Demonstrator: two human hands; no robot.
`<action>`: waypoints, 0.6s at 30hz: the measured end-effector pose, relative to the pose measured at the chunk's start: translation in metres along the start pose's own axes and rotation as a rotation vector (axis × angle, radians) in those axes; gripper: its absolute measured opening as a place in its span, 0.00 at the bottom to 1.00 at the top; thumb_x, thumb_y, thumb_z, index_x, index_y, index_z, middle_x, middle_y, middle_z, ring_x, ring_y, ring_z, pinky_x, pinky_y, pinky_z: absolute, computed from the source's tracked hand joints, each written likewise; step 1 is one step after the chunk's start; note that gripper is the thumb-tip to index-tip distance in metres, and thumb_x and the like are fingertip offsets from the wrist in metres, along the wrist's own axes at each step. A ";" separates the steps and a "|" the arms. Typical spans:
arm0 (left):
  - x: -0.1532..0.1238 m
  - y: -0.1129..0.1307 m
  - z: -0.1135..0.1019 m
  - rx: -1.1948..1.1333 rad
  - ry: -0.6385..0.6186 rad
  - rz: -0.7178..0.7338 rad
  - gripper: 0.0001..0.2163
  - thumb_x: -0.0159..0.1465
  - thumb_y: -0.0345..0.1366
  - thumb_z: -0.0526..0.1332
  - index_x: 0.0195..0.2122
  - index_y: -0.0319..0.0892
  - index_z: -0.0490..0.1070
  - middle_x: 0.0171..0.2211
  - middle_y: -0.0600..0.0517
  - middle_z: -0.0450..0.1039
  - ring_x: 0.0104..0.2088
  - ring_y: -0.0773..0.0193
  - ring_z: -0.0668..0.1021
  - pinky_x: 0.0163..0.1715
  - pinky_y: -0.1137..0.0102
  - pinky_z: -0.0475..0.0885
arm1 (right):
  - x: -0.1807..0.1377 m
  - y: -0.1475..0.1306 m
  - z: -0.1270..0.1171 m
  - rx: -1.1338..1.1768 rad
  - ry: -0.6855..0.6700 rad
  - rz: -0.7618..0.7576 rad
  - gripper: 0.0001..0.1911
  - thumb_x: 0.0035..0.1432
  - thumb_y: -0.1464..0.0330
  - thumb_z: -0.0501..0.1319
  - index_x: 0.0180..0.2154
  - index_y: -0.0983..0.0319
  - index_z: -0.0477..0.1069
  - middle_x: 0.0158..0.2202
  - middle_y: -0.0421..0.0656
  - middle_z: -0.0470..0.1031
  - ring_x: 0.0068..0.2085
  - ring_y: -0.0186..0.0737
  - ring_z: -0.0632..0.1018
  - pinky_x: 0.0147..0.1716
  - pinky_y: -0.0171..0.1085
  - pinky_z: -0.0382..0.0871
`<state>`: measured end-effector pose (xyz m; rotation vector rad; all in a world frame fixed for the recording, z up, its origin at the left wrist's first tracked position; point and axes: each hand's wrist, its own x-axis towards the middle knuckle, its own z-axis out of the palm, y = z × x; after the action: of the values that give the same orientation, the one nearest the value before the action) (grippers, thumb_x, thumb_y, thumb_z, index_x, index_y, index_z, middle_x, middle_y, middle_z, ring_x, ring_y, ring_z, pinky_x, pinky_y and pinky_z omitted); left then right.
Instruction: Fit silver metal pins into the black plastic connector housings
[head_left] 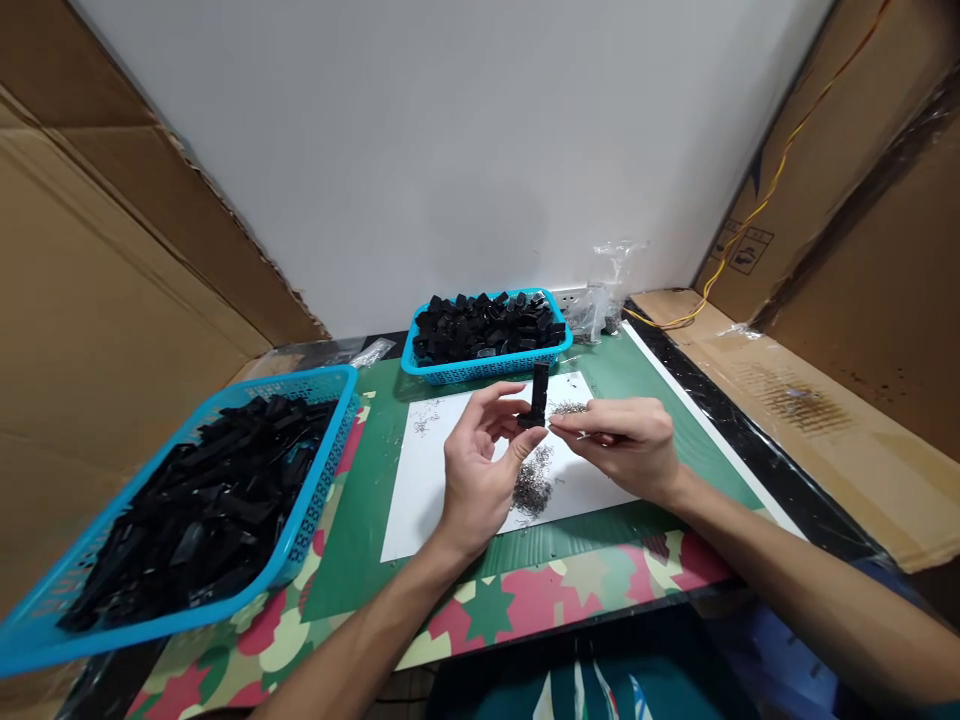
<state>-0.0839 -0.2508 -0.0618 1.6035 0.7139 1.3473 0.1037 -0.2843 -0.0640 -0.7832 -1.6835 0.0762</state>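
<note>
My left hand holds a small black plastic part upright between thumb and fingers, above a white sheet of paper. My right hand is closed in a pinch right beside the part's lower end, its fingertips touching it; what it pinches is too small to name. Under the hands lies a heap of tiny metal springs, and a second smaller scatter of springs sits farther back on the paper.
A blue basket full of long black parts stands at the left. A smaller blue basket of black pieces stands at the back. Clear plastic bags lie behind it. Cardboard walls enclose both sides; a green mat covers the table.
</note>
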 end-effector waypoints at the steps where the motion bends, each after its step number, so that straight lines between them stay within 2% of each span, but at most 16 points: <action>1: 0.000 0.000 0.000 0.006 -0.006 -0.007 0.21 0.60 0.36 0.76 0.53 0.46 0.76 0.42 0.51 0.79 0.42 0.64 0.80 0.42 0.72 0.76 | -0.001 0.000 0.000 0.005 -0.004 0.011 0.05 0.65 0.73 0.68 0.39 0.61 0.85 0.21 0.37 0.74 0.20 0.29 0.67 0.21 0.31 0.63; 6: 0.001 -0.003 -0.001 0.026 -0.052 -0.066 0.18 0.61 0.37 0.75 0.52 0.44 0.79 0.47 0.47 0.81 0.43 0.61 0.81 0.43 0.70 0.77 | -0.001 0.001 -0.001 0.052 -0.043 0.073 0.06 0.64 0.73 0.68 0.40 0.61 0.85 0.21 0.37 0.73 0.21 0.29 0.66 0.21 0.32 0.61; 12: 0.003 0.000 -0.002 0.027 -0.075 -0.061 0.17 0.61 0.37 0.75 0.51 0.45 0.81 0.47 0.47 0.82 0.39 0.63 0.81 0.40 0.70 0.77 | 0.003 0.001 -0.005 0.154 -0.110 0.164 0.06 0.63 0.73 0.69 0.39 0.63 0.86 0.20 0.36 0.70 0.20 0.29 0.64 0.20 0.32 0.57; 15: 0.003 0.002 -0.003 0.046 -0.112 -0.057 0.15 0.63 0.37 0.74 0.51 0.45 0.82 0.44 0.48 0.82 0.36 0.64 0.79 0.38 0.70 0.76 | 0.003 0.004 -0.007 0.154 -0.129 0.162 0.05 0.63 0.73 0.69 0.39 0.63 0.86 0.21 0.37 0.73 0.21 0.29 0.65 0.21 0.32 0.59; 18: 0.003 0.002 -0.003 0.042 -0.146 -0.063 0.15 0.64 0.37 0.73 0.51 0.46 0.83 0.45 0.47 0.83 0.40 0.61 0.80 0.42 0.69 0.76 | 0.004 0.006 -0.009 0.156 -0.161 0.172 0.04 0.63 0.73 0.69 0.38 0.63 0.85 0.23 0.40 0.77 0.22 0.30 0.68 0.22 0.32 0.61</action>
<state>-0.0863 -0.2481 -0.0585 1.6797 0.7025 1.1639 0.1139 -0.2807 -0.0609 -0.8191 -1.7347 0.3947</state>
